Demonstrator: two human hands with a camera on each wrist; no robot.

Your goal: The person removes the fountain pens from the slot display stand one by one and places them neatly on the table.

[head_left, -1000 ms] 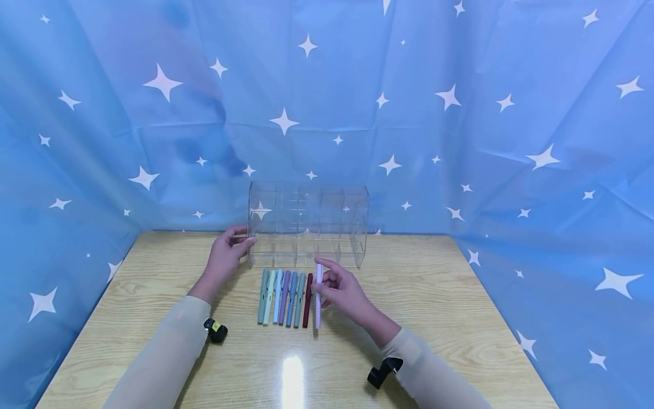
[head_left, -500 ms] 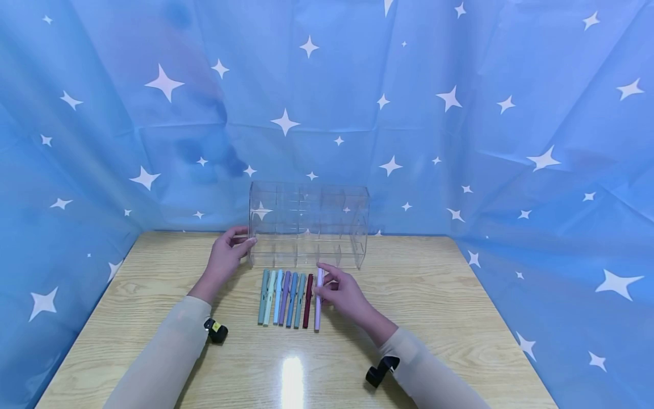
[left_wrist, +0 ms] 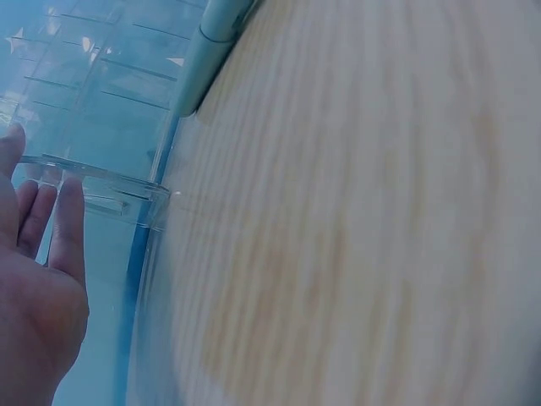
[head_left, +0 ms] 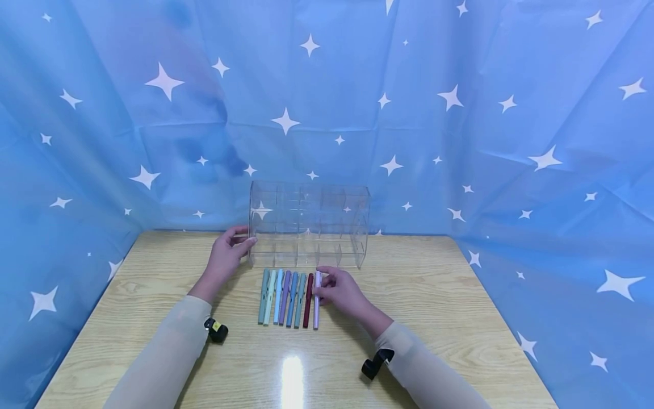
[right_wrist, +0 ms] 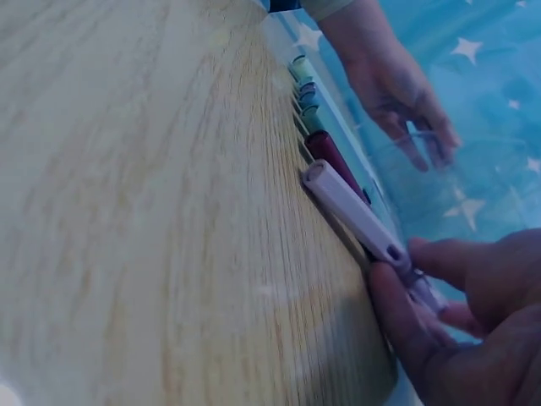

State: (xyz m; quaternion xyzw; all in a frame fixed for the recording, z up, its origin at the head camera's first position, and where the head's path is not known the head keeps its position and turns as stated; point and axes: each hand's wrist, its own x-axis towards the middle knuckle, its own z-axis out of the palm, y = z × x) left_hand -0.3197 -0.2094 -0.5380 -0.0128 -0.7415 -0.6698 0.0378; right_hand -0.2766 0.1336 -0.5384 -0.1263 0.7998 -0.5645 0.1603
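Observation:
My left hand (head_left: 228,250) holds the left side wall of a clear plastic organizer (head_left: 306,258), its thumb at the front edge and the fingers outside. In the left wrist view that clear wall (left_wrist: 127,188) passes by the fingertips. With thumb and fingers, my right hand (head_left: 343,291) pinches a lilac pen (head_left: 316,315) near its upper end. The lilac pen lies at the right end of a row, beside a dark red pen (head_left: 307,307). Farther left in the row are several green, blue and purple pens, including a purple pen (head_left: 284,301).
The organizer has several compartments and stands at the back of the wooden table (head_left: 439,307), close to a blue star-patterned curtain (head_left: 409,125). The row of pens lies just before its front edge. A light reflection shows on the tabletop near the front.
My right hand has lowered the lilac pen and brought it slightly left, closer to the dark red pen. The left hand stays at the organizer's side.

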